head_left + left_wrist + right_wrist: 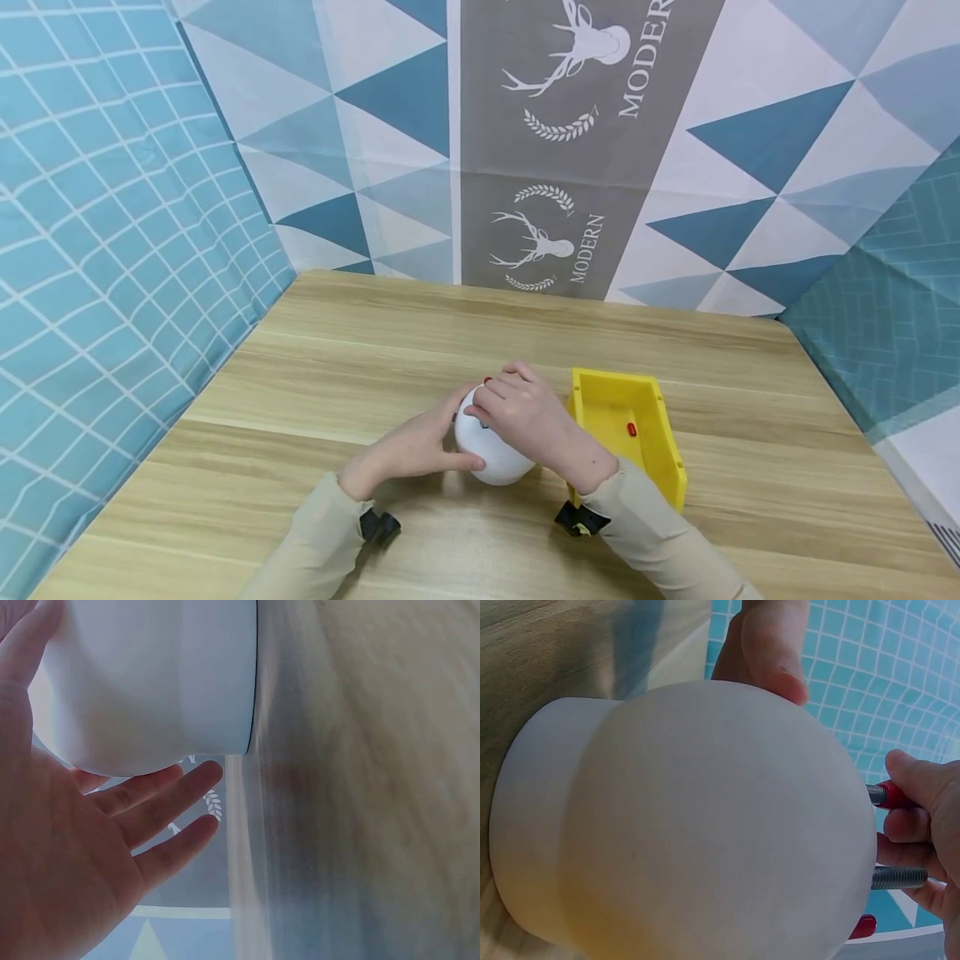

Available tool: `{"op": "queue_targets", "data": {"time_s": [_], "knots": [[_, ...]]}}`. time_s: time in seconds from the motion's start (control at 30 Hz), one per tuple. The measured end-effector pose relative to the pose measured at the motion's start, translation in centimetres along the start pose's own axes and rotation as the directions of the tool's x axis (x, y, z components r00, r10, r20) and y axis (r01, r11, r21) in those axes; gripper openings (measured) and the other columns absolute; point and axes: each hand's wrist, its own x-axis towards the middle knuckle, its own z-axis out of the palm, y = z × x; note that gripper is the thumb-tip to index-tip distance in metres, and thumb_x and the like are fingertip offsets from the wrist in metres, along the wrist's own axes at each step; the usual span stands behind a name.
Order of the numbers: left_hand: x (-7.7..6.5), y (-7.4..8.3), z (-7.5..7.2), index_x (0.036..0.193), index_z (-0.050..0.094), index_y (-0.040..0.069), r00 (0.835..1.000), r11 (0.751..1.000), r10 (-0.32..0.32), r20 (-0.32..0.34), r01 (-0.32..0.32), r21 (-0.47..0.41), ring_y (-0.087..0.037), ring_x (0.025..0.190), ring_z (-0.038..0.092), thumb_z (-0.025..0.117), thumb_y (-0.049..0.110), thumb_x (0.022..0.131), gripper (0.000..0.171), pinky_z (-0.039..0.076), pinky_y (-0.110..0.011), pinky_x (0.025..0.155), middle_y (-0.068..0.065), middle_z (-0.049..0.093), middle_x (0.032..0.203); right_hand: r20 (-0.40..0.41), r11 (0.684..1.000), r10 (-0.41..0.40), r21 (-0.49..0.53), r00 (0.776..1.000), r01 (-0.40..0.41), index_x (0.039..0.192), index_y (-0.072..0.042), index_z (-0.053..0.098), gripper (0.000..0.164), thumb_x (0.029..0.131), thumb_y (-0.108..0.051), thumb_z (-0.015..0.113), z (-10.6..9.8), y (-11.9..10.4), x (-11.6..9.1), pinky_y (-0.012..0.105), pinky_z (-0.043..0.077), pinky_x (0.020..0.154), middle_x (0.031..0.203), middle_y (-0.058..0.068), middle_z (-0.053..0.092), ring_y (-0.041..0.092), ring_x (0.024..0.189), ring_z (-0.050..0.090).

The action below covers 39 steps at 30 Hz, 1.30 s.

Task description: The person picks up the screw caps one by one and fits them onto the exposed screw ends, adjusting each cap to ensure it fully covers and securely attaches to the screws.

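A white, round-topped object (498,462) stands on the table between both hands. My left hand (420,442) holds its side, thumb toward me and fingers round the far side; in the left wrist view several of those fingers (180,799) are spread out. With thumb and fingertips, my right hand (525,417) pinches a red cap (895,796) on the end of a threaded metal stud (875,794) in the top. Beside it a bare threaded stud (900,877) sticks out. Another red cap (863,927) shows at the top's edge, its stud hidden.
Just right of the white object is a yellow open box (670,454), partly behind my right wrist. One small red cap (632,429) lies inside. The wood-grain table (420,346) meets patterned cloth walls (405,108) at the back and sides.
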Motion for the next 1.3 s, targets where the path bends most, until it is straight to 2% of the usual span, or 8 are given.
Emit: {"op": "queue_targets", "data": {"time_s": [0.33, 0.57, 0.8, 0.9, 1.1, 1.3], "knots": [[0.11, -0.12, 0.06, 0.146, 0.01, 0.023, 1.0, 1.0, -0.004, 0.003, 0.004, 0.0, -0.006, 0.118, 0.043, 0.063, 0.062, 0.071, 0.1, 0.04, -0.035, 0.095, 0.01, 0.03, 0.144, 0.001, 1.0, -0.017, 0.026, 1.0, 0.017, 0.072, -0.012, 0.058, 0.018, 0.079, -0.023, 0.071, 0.03, 0.01, 0.03, 0.027, 0.045, 0.077, 0.063, -0.006, 0.057, 0.011, 0.062, 0.055], [0.15, -0.09, 0.08, 0.146, 0.009, 0.028, 1.0, 1.0, -0.017, 0.005, 0.017, -0.002, -0.006, 0.12, 0.041, 0.063, 0.063, 0.07, 0.099, 0.039, -0.035, 0.097, 0.011, 0.029, 0.144, 0.051, 0.999, -0.031, 0.013, 0.998, 0.031, 0.072, -0.012, 0.058, 0.019, 0.079, -0.025, 0.07, -0.2, -0.04, 0.01, 0.026, 0.044, 0.079, 0.064, -0.006, 0.059, 0.011, 0.064, 0.055], [0.12, -0.09, 0.09, 0.147, 0.01, 0.021, 1.0, 1.0, -0.007, 0.006, 0.008, -0.007, -0.006, 0.122, 0.039, 0.063, 0.063, 0.07, 0.102, 0.038, -0.036, 0.099, 0.011, 0.03, 0.144, 0.034, 0.996, -0.084, -0.023, 0.996, 0.085, 0.073, -0.012, 0.057, 0.021, 0.075, -0.024, 0.074, 0.18, -0.07, -0.23, 0.027, 0.044, 0.076, 0.065, -0.005, 0.059, 0.013, 0.069, 0.057], [0.09, -0.11, 0.11, 0.147, 0.01, 0.021, 1.0, 1.0, -0.005, 0.004, 0.005, -0.006, -0.005, 0.122, 0.039, 0.063, 0.063, 0.07, 0.102, 0.038, -0.036, 0.098, 0.012, 0.03, 0.144, 0.037, 0.997, -0.079, -0.018, 0.996, 0.08, 0.073, -0.012, 0.057, 0.021, 0.075, -0.024, 0.074, 0.28, -0.09, -0.29, 0.027, 0.043, 0.076, 0.065, -0.005, 0.058, 0.012, 0.068, 0.056], [0.09, -0.1, 0.19, 0.145, 0.007, 0.031, 1.0, 1.0, -0.008, 0.005, 0.008, -0.002, -0.004, 0.123, 0.038, 0.063, 0.063, 0.071, 0.099, 0.038, -0.034, 0.099, 0.013, 0.027, 0.145, 0.072, 0.999, -0.042, -0.013, 0.997, 0.043, 0.073, -0.014, 0.058, 0.02, 0.075, -0.026, 0.075, 0.07, -0.18, -0.42, 0.027, 0.042, 0.075, 0.066, -0.006, 0.059, 0.013, 0.069, 0.055], [0.09, -0.07, 0.09, 0.146, 0.007, 0.029, 1.0, 1.0, 0.009, 0.002, -0.009, -0.009, -0.004, 0.124, 0.037, 0.063, 0.061, 0.072, 0.098, 0.037, -0.034, 0.1, 0.014, 0.027, 0.145, 0.098, 1.0, 0.002, 0.002, 0.995, -0.002, 0.081, -0.015, 0.063, 0.019, 0.076, -0.029, 0.073, -0.23, -0.16, -0.49, 0.027, 0.043, 0.075, 0.073, -0.005, 0.062, 0.014, 0.073, 0.056]]}}
